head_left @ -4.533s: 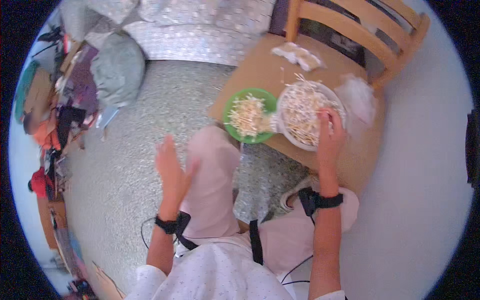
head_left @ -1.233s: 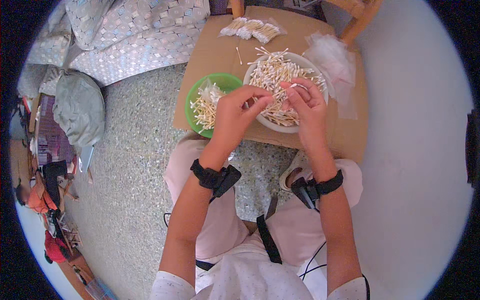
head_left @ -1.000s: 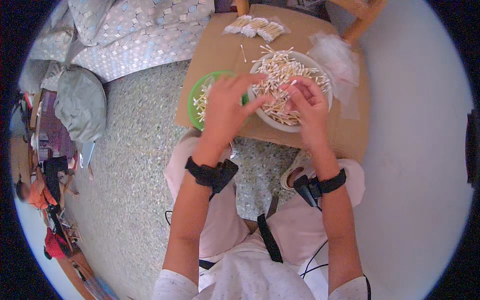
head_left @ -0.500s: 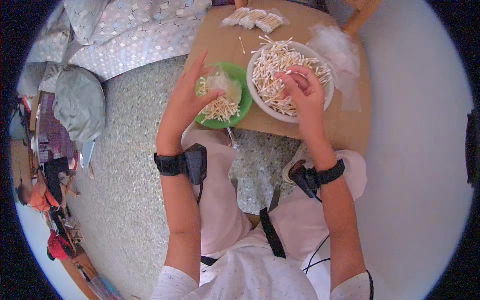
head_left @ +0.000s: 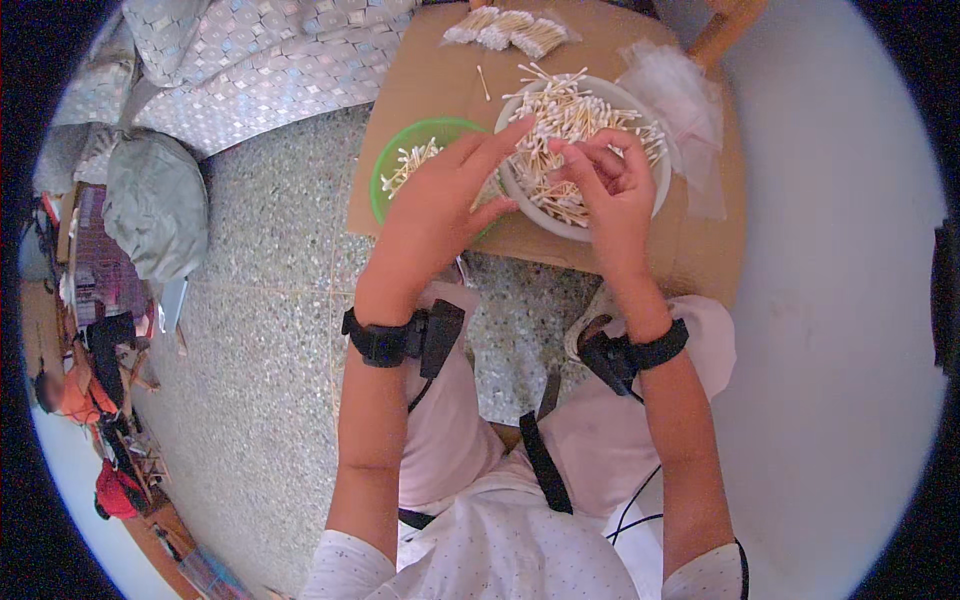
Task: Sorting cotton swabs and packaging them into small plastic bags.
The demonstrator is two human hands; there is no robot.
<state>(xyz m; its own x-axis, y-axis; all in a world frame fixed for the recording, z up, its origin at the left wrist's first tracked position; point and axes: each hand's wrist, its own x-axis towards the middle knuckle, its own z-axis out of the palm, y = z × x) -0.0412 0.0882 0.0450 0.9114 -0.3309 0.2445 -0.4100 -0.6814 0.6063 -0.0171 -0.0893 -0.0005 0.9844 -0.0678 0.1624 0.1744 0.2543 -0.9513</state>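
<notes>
Over the right part of the white bowl (head_left: pixel 660 195), my right hand (head_left: pixel 620 190) is closed with curled fingers, a cotton swab's white tip showing near its thumb. How many swabs it holds is hidden. Loose cotton swabs (head_left: pixel 560 112) heap the bowl, some poking past its far rim. My left hand (head_left: pixel 440 200) is held open between the two bowls, thumb and fingers apart, fingertips by the white bowl's left edge. Below it, the green bowl (head_left: pixel 382 170) is partly covered; cotton swabs (head_left: pixel 412 160) show inside.
Both bowls stand on a brown cardboard surface (head_left: pixel 400 75). Several clear packs of swabs (head_left: pixel 510 32) lie at its far edge, with a single swab (head_left: pixel 484 83) nearer. Clear plastic bags (head_left: pixel 680 105) lie at right, close to another person's arm (head_left: pixel 722 35). A pale wall (head_left: pixel 840 250) rises on the right.
My left hand has moved right, from above the green bowl toward the white bowl and my right hand. My right hand has stayed nearly in place, still closed.
</notes>
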